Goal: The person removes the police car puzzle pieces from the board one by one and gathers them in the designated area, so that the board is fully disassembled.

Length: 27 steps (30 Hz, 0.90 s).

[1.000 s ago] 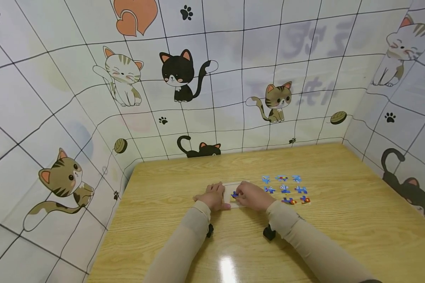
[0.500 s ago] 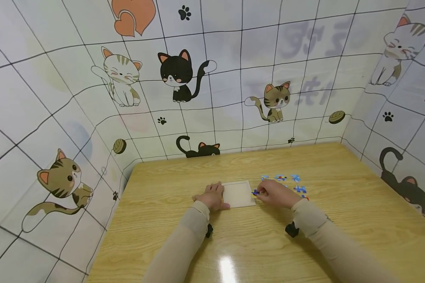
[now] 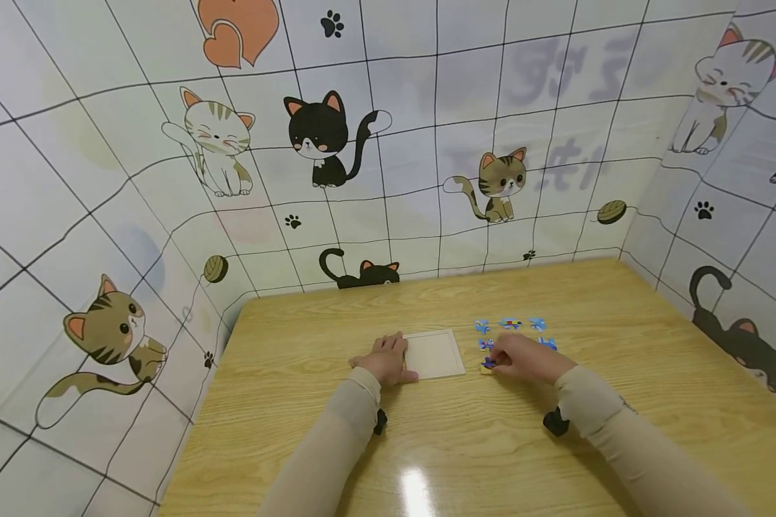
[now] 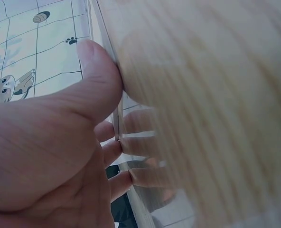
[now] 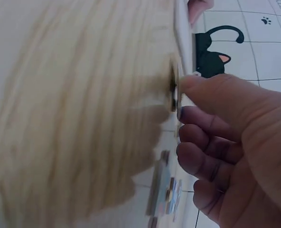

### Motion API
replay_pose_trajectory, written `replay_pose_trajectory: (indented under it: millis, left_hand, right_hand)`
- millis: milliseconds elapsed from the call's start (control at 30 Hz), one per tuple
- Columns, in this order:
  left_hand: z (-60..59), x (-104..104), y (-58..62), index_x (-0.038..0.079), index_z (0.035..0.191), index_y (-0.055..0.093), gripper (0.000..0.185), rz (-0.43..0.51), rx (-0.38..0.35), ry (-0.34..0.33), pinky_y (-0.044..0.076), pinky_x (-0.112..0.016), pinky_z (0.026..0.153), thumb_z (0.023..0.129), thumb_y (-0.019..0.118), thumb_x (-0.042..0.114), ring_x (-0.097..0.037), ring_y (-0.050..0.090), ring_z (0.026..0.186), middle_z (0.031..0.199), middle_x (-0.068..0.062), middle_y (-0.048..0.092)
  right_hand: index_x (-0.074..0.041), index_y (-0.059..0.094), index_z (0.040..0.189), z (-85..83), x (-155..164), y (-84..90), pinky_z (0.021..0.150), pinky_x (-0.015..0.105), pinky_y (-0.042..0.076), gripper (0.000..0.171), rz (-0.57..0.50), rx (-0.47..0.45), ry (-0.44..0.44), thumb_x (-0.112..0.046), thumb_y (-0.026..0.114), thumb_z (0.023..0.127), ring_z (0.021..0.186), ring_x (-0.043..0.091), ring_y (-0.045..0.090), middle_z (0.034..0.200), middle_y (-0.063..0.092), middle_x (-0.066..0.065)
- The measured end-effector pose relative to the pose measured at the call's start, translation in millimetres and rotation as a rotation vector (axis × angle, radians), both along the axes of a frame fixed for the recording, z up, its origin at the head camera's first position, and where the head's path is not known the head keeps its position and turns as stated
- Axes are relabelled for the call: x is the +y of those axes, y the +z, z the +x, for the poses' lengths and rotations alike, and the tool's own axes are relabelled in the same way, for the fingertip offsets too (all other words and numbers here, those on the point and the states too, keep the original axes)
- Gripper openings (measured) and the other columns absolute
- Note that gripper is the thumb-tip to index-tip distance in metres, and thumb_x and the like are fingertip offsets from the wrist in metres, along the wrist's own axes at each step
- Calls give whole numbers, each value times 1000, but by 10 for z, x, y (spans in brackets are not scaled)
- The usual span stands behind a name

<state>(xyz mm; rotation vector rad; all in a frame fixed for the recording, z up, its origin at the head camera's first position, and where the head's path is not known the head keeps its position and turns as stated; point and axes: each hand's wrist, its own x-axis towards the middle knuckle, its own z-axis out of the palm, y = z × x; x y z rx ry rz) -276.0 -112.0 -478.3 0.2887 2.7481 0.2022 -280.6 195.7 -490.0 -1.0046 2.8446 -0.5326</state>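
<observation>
My right hand [image 3: 524, 357] pinches a dark blue and yellow jigsaw puzzle piece [image 3: 488, 363] at the near left corner of the rows of pieces. In the right wrist view, thumb and index finger meet at the piece [image 5: 173, 85], which is seen edge-on, low over the tabletop. To the left lies a shallow off-white puzzle tray [image 3: 433, 355] with nothing inside. The left hand [image 3: 388, 361] rests at the tray's left edge, fingers spread and thumb along the near corner. The left wrist view has that thumb [image 4: 98, 76] extended and the fingertips on the table.
Several blue jigsaw pieces, among them a top-row piece [image 3: 510, 324] and a right-hand piece [image 3: 547, 343], lie in rows; the right hand hides some. The wooden table [image 3: 297, 345] meets a cat-print tiled backdrop [image 3: 420, 165] behind and at both sides.
My right hand has carried the puzzle piece from above the tray rightward to the near left corner of the rows. The left hand has stayed at the tray's edge.
</observation>
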Motion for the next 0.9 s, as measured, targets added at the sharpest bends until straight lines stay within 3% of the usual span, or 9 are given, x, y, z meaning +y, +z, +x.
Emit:
replay_pose_trajectory:
  millis: [167, 433, 700, 900]
  left_hand:
    - [30, 3, 49, 24, 148, 30, 75, 4, -10, -3, 32, -76, 92, 87, 60, 55, -22, 14, 147, 161, 6, 15]
    - [7, 4, 2, 26, 150, 27, 77, 3, -15, 7, 28, -78, 93, 87, 59, 56, -20, 11, 148, 161, 8, 11]
    - [21, -16, 13, 24, 153, 24, 82, 16, -6, -17, 29, -78, 93, 86, 59, 58, -22, 12, 148, 162, 6, 12]
    - [20, -19, 14, 24, 154, 22, 86, 25, 6, -35, 29, -78, 92, 85, 59, 60, -22, 14, 148, 162, 5, 14]
  right_hand:
    - [-18, 62, 85, 7, 33, -29, 61, 24, 35, 10, 23, -17, -15, -18, 71, 88, 72, 9, 41, 81, 48, -4]
    - [-13, 67, 95, 8, 24, -47, 63, 25, 40, 10, 34, -16, -47, -18, 71, 88, 74, 9, 44, 86, 51, -4]
    - [-7, 66, 106, -26, 126, -5, 70, 29, 48, 17, -35, -26, -44, -17, 66, 92, 81, 10, 53, 96, 58, 0]
    - [-5, 66, 108, -68, 267, 82, 70, 29, 50, 19, -58, 37, -77, -19, 63, 94, 81, 9, 55, 95, 56, 0]
